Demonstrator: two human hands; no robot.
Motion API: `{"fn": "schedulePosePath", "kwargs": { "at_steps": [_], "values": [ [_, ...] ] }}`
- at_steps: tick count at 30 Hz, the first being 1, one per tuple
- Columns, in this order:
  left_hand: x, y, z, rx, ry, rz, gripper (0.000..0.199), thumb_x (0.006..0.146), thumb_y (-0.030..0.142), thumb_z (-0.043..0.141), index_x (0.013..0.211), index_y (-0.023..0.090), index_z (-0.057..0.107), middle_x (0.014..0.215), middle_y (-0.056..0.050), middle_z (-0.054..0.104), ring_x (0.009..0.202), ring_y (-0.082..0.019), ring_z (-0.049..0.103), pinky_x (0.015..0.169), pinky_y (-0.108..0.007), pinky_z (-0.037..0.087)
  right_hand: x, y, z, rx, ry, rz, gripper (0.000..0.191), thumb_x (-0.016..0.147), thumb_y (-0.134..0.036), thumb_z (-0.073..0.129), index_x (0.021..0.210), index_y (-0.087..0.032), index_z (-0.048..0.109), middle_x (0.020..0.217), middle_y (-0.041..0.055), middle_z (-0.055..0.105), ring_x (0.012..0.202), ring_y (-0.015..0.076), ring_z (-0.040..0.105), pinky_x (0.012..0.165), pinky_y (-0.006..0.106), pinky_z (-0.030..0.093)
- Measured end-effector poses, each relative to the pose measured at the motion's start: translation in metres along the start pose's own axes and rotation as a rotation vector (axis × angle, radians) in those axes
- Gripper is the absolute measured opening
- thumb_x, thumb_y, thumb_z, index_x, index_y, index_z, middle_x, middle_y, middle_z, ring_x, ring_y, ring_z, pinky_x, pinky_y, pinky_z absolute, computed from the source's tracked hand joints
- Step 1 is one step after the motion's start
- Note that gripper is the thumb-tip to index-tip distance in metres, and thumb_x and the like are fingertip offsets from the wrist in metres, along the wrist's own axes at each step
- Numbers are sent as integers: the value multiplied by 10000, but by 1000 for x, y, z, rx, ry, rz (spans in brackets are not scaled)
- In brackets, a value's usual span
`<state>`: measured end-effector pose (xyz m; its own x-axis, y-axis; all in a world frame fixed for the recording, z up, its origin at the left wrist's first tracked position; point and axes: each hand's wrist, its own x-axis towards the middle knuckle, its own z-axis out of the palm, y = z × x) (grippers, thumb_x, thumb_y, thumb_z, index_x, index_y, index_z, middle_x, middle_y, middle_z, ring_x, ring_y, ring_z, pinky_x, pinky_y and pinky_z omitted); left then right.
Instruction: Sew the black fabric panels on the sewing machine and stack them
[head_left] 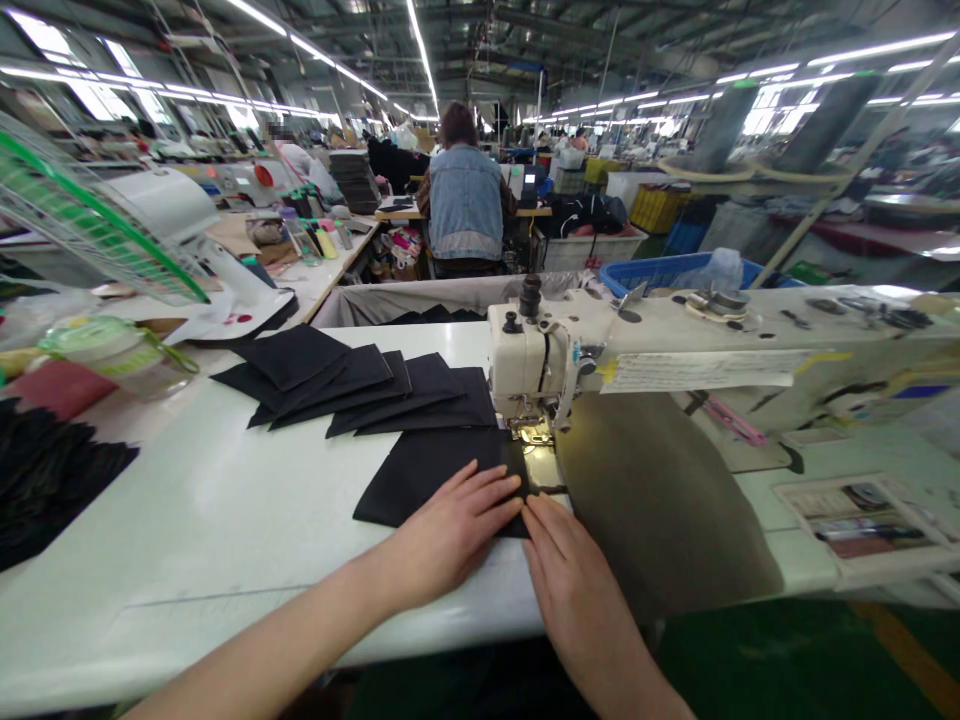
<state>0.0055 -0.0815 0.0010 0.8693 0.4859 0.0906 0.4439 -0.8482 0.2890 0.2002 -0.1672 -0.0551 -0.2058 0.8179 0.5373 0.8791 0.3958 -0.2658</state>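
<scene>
A black fabric piece (420,475) lies flat on the white sewing table, its right edge at the needle area of the sewing machine (525,345). My left hand (461,520) rests on this piece, fingers stretched out and pressing it down. At the near right corner, the fingers of my right hand (559,545) are close together on the fabric's edge; the thumb is hidden. The lit presser foot (536,435) sits just beyond my fingertips. Behind the piece, several more black fabric pieces (367,385) overlap in a fanned row, the nearest touching it.
A white fan with a green-rimmed guard (97,210) and a green-lidded jar (120,355) stand at the left. Dark fabric (52,480) is heaped at the left edge. A small tray (870,525) lies at right. Ahead, a person in a denim vest (465,200) sits facing away.
</scene>
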Motion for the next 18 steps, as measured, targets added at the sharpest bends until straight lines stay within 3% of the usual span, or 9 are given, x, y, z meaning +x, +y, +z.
{"fn": "schedulePosePath", "kwargs": {
  "at_steps": [3,6,11,18],
  "values": [
    [-12,12,-1,-28,-23,66,509,978,143,492,1484,204,488,1535,-113,501,1476,-279,390,1223,-523,309,-10,-6,-12,-39,-16,-45,365,1014,-139,429,1321,-73,616,1324,169,669,1237,288,630,983,437,593],
    [-14,11,-1,-46,20,51,484,1012,211,507,1494,238,482,1521,-101,521,1464,-272,412,1224,-518,310,-7,-4,-8,-49,-5,-53,362,1015,-129,409,1289,-52,633,1297,180,680,1223,295,634,970,441,596],
    [-1,-10,-3,-30,54,38,446,1020,257,511,1465,241,523,1513,-105,529,1434,-283,455,1206,-536,334,16,6,9,-33,6,-15,330,1012,-133,422,1214,-52,671,1221,193,697,1178,309,640,992,475,573],
    [22,-38,-9,-7,72,17,385,1035,302,491,1392,204,595,1486,-128,554,1409,-288,485,1179,-541,371,49,9,17,-8,-28,88,300,998,-135,431,1203,-126,650,1161,178,667,1101,299,635,969,495,565]
  ]
}}
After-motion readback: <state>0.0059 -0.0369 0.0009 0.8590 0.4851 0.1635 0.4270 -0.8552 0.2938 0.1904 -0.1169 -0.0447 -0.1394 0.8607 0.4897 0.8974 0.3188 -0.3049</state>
